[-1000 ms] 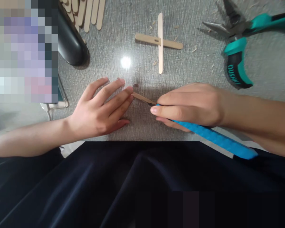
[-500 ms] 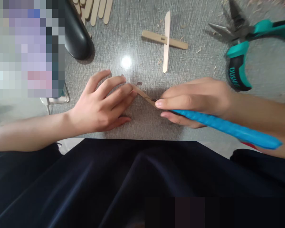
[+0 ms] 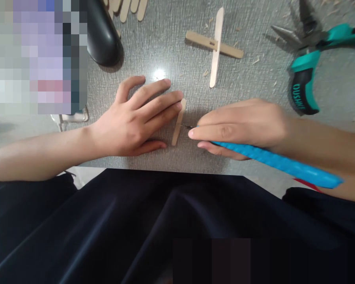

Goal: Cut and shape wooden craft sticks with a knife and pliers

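A short wooden popsicle stick lies on the grey table near its front edge, slightly tilted from upright. My left hand is open over the table, palm down with fingers spread; its index and middle fingertips rest at the stick's far end. In my right hand is a blue-handled craft knife, gripped near the blade. The thin blade tip points left and is at the stick's right edge, about mid-length; whether it touches the wood I cannot tell.
Beyond the hands, two crossed popsicle sticks lie, one with a small slot. Teal-handled pliers lie open at the right. A black rounded object and several more sticks are at the upper left. Wood shavings are scattered around.
The short stick has turned from a slant to nearly upright in view. My left fingers have stretched out more, and the knife tip has moved left, now at the stick's side. The view has shifted slightly.
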`<state>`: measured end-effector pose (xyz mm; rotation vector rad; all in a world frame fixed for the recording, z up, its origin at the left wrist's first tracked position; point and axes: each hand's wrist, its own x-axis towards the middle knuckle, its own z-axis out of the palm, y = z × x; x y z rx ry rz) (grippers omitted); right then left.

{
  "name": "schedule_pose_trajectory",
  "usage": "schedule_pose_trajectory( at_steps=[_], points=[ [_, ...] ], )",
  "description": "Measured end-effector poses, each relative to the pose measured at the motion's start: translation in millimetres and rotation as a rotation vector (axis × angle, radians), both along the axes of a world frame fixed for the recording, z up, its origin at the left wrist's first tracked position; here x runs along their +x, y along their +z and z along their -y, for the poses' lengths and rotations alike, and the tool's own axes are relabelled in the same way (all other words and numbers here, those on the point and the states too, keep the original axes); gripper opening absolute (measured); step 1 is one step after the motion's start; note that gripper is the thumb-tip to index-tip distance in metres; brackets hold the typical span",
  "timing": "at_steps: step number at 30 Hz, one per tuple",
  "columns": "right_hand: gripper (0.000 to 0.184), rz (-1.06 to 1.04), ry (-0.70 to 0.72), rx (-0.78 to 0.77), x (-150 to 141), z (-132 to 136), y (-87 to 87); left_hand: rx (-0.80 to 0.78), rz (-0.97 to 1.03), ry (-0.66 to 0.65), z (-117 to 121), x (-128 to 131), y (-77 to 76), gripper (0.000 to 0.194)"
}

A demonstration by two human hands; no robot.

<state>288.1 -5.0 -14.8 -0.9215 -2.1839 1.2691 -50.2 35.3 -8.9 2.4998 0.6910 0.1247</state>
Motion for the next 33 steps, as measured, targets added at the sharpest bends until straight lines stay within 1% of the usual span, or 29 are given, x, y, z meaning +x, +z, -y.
schedule_pose_trajectory(
  at_steps=[4,7,10,12,16,18,20,22,24,25,27,30,32,33],
  points=[
    [0.021,-0.006,0.128,0.265,-11.2,-4.9,1.0,0.008,0.058,0.040,1.6,0.5,-1.6,0.073],
    [0.028,-0.028,0.188,0.404,-19.0,-9.8,-0.7,0.070,0.051,0.021,1.6,-0.6,-3.2,0.073],
    [0.024,-0.043,0.216,0.475,-23.7,-13.2,-2.1,0.168,0.017,-0.017,2.0,-0.8,-4.0,0.073],
    [0.021,-0.036,0.213,0.508,-25.0,-13.8,-4.0,0.187,0.008,-0.006,3.1,0.6,-3.6,0.074],
    [0.030,-0.066,0.214,0.548,-25.3,-12.7,-9.2,0.074,-0.016,0.072,5.5,4.4,-1.0,0.079],
    [0.025,-0.074,0.217,0.536,-24.6,-12.3,-10.3,0.049,-0.020,0.076,5.8,5.2,-0.2,0.081],
    [0.020,-0.066,0.225,0.489,-23.6,-12.3,-9.7,0.070,-0.016,0.070,5.9,5.1,-0.2,0.082],
    [0.024,-0.046,0.242,0.443,-22.4,-12.7,-7.9,0.129,0.002,0.060,6.4,4.7,-0.4,0.084],
    [0.027,-0.025,0.264,0.438,-21.5,-13.3,-5.6,0.172,0.030,0.059,7.2,5.0,-0.3,0.084],
    [0.027,-0.016,0.272,0.446,-21.3,-13.8,-4.3,0.165,0.041,0.065,7.6,5.4,0.1,0.083],
    [0.024,-0.019,0.280,0.430,-21.3,-15.2,-1.0,0.096,0.036,0.089,8.1,6.7,1.6,0.079],
    [0.019,-0.044,0.286,0.281,-22.2,-17.9,5.2,-0.009,-0.002,0.111,7.4,8.5,4.6,0.075],
    [0.021,-0.050,0.295,0.178,-23.1,-19.7,8.7,-0.022,-0.019,0.098,6.5,8.9,6.2,0.076],
    [0.023,-0.051,0.299,0.152,-23.6,-20.4,9.9,-0.018,-0.023,0.089,6.1,8.8,6.6,0.077]
  ],
)
